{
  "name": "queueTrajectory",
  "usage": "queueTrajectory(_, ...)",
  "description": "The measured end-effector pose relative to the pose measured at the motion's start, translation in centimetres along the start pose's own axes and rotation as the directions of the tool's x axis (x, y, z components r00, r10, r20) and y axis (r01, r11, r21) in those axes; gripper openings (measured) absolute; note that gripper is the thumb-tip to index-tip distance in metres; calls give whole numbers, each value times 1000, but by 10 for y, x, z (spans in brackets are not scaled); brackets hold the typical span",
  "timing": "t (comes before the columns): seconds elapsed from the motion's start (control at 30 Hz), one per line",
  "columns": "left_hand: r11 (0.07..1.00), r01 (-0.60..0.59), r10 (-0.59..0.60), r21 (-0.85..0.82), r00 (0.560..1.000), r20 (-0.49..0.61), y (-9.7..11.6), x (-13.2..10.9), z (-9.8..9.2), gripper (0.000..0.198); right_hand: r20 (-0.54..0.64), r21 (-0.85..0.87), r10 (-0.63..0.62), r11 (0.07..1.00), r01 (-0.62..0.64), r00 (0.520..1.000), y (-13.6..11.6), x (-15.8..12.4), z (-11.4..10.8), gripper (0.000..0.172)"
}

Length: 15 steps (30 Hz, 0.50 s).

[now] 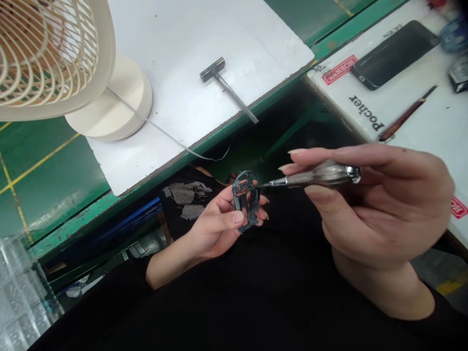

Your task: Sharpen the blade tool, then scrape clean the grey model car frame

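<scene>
Work looks under way, what's left unclear, as the left hand (218, 222) pinches the grey part (239, 201) before the black shirt (285, 287) and the curled right hand (387, 207) grips a screwdriver-like tool (318, 175), tip just beside it.

A workshop, shown by the hammer (225, 86), the scuffed green workbench (91, 213) and, seemingly, blurred plastic trays (20, 287).

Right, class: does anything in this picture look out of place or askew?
Yes: the T-shaped tool lies with its shaft poking past the edge of the white board, so it might get knocked off.
</scene>
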<state>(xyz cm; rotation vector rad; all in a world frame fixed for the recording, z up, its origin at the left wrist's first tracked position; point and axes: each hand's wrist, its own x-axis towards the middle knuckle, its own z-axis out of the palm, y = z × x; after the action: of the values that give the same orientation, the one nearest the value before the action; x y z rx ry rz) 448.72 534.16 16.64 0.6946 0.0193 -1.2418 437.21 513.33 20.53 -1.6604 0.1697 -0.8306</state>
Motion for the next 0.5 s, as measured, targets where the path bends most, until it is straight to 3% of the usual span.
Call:
queueTrajectory(0.17, 999, -41, 41, 30, 999, -17, 1, -1, 1, 60, 36, 10, -38, 999, 38, 999, -2, -3, -5, 64)
queueTrajectory(0.5, 997, -59, 58, 41, 998, 21, 2, -2, 2, 51, -24, 43, 20, 999, -19, 1000, 11, -11, -8, 69)
